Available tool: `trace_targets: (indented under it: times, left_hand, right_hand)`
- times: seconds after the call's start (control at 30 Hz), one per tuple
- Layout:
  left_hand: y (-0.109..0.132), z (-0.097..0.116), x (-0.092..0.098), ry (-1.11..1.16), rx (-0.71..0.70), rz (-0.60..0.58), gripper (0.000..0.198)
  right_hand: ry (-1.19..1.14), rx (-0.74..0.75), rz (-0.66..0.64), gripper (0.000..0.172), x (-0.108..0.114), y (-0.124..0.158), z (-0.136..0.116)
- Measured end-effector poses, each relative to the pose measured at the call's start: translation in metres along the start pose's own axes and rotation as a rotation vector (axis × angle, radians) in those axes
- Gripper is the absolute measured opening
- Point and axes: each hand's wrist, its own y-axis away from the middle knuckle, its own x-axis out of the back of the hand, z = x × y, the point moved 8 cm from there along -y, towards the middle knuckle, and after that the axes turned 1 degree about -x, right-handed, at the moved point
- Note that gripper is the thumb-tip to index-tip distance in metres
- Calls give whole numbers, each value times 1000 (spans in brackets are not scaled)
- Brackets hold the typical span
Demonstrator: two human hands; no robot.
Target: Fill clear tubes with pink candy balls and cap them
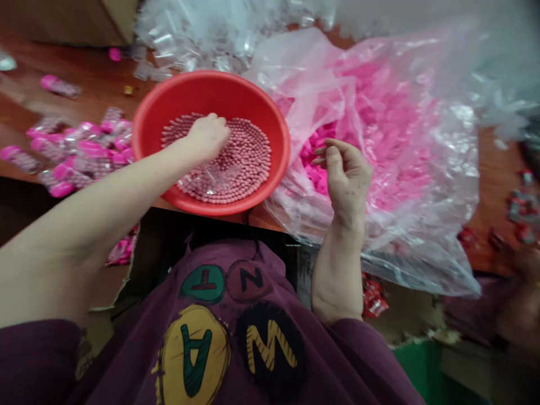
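Note:
My left hand (210,136) reaches into a red plastic bowl (211,84), its fingers curled down into pink bead chains (248,152). What those fingers hold is hidden beneath the hand. Small clear plastic containers (210,183) lie on the beads at the near side of the bowl. Over the near side of an open clear plastic bag (455,169) is my right hand (346,174), closed with thumb and fingers drawn together. Bright pink plastic caps (320,179) fill the bag just behind that hand. Whether anything is pinched in it cannot be made out.
Left of the bowl, small clear containers with pink caps (90,149) lie piled on the wooden table (25,101). Many clear containers (189,39) are heaped behind the bowl. A cardboard box (76,22) stands at the back left. Red wrapped pieces (373,295) show below the table edge.

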Motion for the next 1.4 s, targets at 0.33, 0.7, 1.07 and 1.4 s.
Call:
trace_targets:
  times: [0.33,0.7,1.07,1.4]
  left_hand:
    - [-42,57,-48,479,-20,-31,26]
    - [26,69,3,1350,156,77,19]
    - [101,69,0,1902,271,14,28]
    - [117,54,-4,1979,350,148,15]
  right_hand:
    - [474,-102,-122,24,69,32,43]
    - [589,-67,-97,34,41,24,48]
    - [-103,73,-382,42,-87,12,-50]
    - [-69,125,-512,26,-134,19,-87]
